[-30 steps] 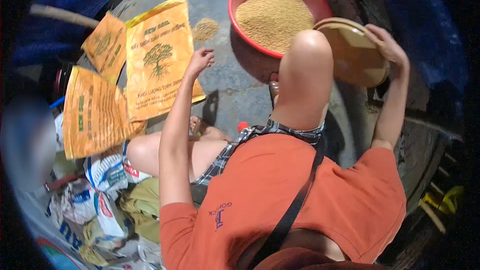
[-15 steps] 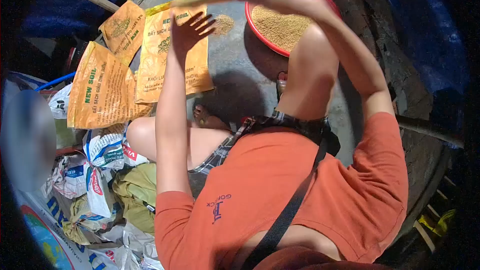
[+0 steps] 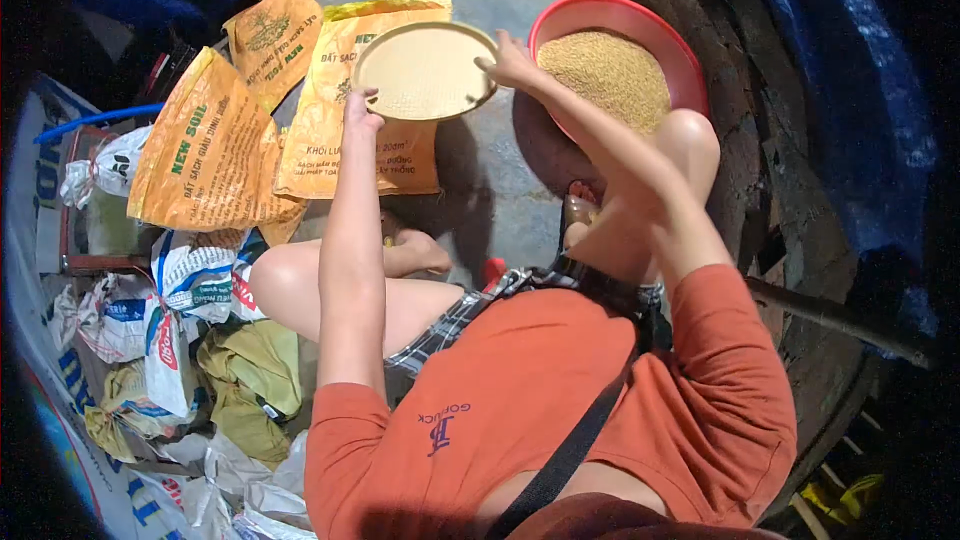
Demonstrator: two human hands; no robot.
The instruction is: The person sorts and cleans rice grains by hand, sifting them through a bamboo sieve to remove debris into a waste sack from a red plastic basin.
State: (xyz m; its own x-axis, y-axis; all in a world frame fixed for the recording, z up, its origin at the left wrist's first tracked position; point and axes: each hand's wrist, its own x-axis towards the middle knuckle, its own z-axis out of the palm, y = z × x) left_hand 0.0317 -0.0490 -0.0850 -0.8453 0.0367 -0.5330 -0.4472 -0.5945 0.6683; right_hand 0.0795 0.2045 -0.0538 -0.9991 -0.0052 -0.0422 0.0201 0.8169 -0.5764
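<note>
Over the flat orange printed sack (image 3: 318, 125), the round pale woven tray (image 3: 427, 68) hung between my hands, left hand (image 3: 362, 112) pinching its near-left rim, right hand (image 3: 512, 63) closed on its right edge. Rightward, nearer my right hand, sat the red round basin (image 3: 688, 52) of golden grain (image 3: 602, 70).

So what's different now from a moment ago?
The round tray has moved leftward, from beside the right knee to over an orange bag. The right hand still holds it, and the left hand, empty before, has taken hold of the opposite edge. The red basin of grain and the orange bags stayed put.
</note>
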